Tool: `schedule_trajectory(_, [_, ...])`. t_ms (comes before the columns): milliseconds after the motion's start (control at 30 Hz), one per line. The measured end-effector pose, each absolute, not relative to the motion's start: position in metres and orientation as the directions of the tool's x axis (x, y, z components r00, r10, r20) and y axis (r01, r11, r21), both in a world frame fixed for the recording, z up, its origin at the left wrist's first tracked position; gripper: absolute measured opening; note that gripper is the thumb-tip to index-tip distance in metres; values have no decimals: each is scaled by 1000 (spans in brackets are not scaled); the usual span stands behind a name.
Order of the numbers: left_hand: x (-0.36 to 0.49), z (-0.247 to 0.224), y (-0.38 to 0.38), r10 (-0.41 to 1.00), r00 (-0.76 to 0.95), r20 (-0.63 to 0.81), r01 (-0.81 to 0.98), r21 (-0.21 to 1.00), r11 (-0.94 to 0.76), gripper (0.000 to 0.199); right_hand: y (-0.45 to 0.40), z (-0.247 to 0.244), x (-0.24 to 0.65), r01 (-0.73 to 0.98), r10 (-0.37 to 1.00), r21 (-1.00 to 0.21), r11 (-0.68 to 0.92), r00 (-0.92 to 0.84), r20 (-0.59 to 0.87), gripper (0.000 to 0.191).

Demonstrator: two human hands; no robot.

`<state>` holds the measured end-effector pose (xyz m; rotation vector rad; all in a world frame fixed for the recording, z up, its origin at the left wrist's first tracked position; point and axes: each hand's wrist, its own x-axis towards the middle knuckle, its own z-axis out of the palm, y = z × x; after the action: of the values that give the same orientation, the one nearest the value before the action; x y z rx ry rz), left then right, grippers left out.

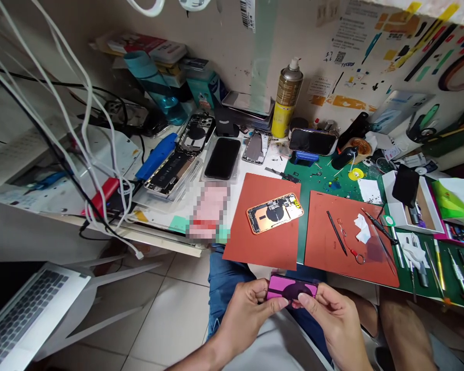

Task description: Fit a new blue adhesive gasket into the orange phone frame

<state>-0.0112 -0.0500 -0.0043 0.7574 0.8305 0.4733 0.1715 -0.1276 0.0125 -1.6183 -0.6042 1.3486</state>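
Low over my lap, both hands grip a small flat rectangular piece (277,287), bright pink-purple with a dark round patch; I cannot make out its exact kind. My left hand (249,306) pinches its left end between thumb and fingers. Closed on the right end is my right hand (334,312), its thumb lying across the dark patch. Beyond the hands, an opened orange phone housing (266,215) rests on a red-brown mat (247,247), its inner parts and a black disc showing.
A second mat (317,247) holds a black stick (336,233), tweezers and white scraps. Phones, including a dark one (222,158), stand at the left back near a spray can (288,98). White cables (87,103) hang left above a laptop (34,314). Another person's leg (404,330) is at right.
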Motion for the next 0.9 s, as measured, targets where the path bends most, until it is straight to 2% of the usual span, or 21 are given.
schedule_trajectory(133, [-24, -7, -35, 597, 647, -474, -83, 735, 673, 69, -119, 14, 187, -201, 844, -847, -492, 129, -521, 38])
schedule_trajectory(167, [-28, -9, -30, 597, 637, -487, -84, 727, 682, 71, -115, 16, 191, -215, 842, -832, -512, 70, -536, 38])
schedule_trajectory(300, [-35, -20, -9, 514, 662, -545, -14, 677, 736, 70, -97, 28, 205, -140, 834, -824, -549, -165, -527, 40])
schedule_trajectory(467, [-26, -8, 7, 357, 788, -502, 126, 699, 704, 56, -69, 34, 216, 129, 853, -890, -437, -253, -456, 52])
schedule_trajectory(600, [-14, 2, 6, 321, 827, -461, 148, 730, 667, 42, -54, 35, 218, 246, 854, -897, -367, -292, -430, 52])
schedule_trajectory(667, [-10, 1, 2, 378, 800, -465, 115, 738, 665, 38, -53, 35, 218, 257, 895, -902, -347, -196, -400, 41])
schedule_trajectory(733, [-7, -3, -3, 468, 743, -478, 57, 742, 668, 38, -60, 36, 216, 258, 953, -918, -303, 49, -300, 30])
schedule_trajectory(833, [-5, -6, -7, 584, 638, -501, -45, 734, 678, 43, -84, 33, 210, 336, 916, -925, -175, 400, -28, 18])
schedule_trajectory(900, [-3, -4, -9, 639, 573, -513, -116, 722, 683, 46, -103, 28, 200, 450, 879, -888, -93, 456, 139, 11])
